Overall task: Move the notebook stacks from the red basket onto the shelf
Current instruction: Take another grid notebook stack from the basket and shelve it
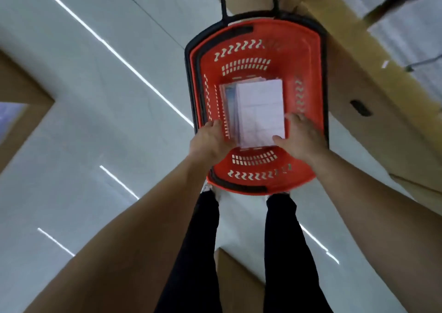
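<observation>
Head view, and you're looking straight down into a red plastic basket [306, 49] with a black rim, standing on the pale glossy floor [95, 102] just ahead of your black trouser legs [198, 253]. Its black pull handle [224, 4] sticks out from the far end.

The white-covered notebook stack [259, 111] lies flat on the bottom of the basket, right of centre. A second pile of notebooks with bluish covers [226, 102] is tucked against its left side. The picture is too blurred to tell whether that pile sits beside the white stack or partly under it.

Your right hand [300, 140] is at the stack's near right corner. Its thumb [278, 139] lies on the top cover and its fingers [291, 117] wrap down the right edge, so it's clamped on that stack.

Your left hand [210, 140] is down at the near left corner, against the edges of the bluish pile. The back of the hand hides the fingers, so I can't tell whether they're closed on anything.

A large brown cardboard box [354, 73] stands just beside the basket's right flank. Another cardboard box [21, 111] sits at the left edge of the frame, well apart, and a third cardboard box [236, 286] shows between your legs at the bottom.
</observation>
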Demonstrator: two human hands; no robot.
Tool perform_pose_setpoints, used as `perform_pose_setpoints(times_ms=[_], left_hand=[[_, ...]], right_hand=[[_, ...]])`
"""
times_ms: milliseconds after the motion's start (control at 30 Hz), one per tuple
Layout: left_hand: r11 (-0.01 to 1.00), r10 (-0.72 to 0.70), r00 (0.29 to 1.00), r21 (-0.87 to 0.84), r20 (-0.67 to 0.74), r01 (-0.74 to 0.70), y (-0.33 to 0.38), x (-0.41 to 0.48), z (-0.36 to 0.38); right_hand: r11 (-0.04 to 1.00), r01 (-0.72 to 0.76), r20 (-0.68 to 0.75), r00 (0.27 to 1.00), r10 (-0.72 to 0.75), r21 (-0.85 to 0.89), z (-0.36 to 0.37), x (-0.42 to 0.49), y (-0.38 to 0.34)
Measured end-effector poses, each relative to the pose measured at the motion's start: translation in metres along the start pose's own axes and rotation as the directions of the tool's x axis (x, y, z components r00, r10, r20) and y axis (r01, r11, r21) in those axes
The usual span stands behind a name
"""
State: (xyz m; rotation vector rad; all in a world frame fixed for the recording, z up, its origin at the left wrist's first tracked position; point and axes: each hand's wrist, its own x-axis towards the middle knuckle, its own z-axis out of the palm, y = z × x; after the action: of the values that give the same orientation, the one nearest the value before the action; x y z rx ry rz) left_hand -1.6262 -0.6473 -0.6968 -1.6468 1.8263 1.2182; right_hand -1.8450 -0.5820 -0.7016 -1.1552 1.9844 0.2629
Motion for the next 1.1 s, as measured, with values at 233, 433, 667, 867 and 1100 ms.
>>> perform_pose_setpoints(times_ms=[233, 433, 667, 867, 1100], left_hand=[[0.995, -0.041, 0.997, -0.088, 0.063, 0.047, -0.015, 0.119, 0.112], [0.983, -0.088, 0.996, -0.163, -0.023, 0.083, -0.028, 0.183, 0.169], [0.978, -0.112, 0.979, -0.191, -0.172, 0.078, -0.05, 0.206, 0.194], [0.976, -0.115, 0.976, -0.206, -0.185, 0.076, -0.049, 0.205, 0.192], [0.98, -0.142, 0.971, -0.167, -0.194, 0.11, -0.047, 0.203, 0.187]], right_hand=[[1.0, -0.004, -0.016, 1.0, 0.004, 0.002, 0.105, 0.126, 0.047], [0.995, -0.057, -0.094, 0.993, 0.064, 0.081, 0.153, 0.181, 0.068], [0.983, -0.069, -0.224, 0.969, 0.107, 0.172, 0.184, 0.187, 0.066], [0.986, -0.077, -0.18, 0.978, 0.103, 0.148, 0.186, 0.193, 0.071], [0.982, 0.088, -0.129, 0.989, -0.066, 0.168, 0.183, 0.193, 0.079]])
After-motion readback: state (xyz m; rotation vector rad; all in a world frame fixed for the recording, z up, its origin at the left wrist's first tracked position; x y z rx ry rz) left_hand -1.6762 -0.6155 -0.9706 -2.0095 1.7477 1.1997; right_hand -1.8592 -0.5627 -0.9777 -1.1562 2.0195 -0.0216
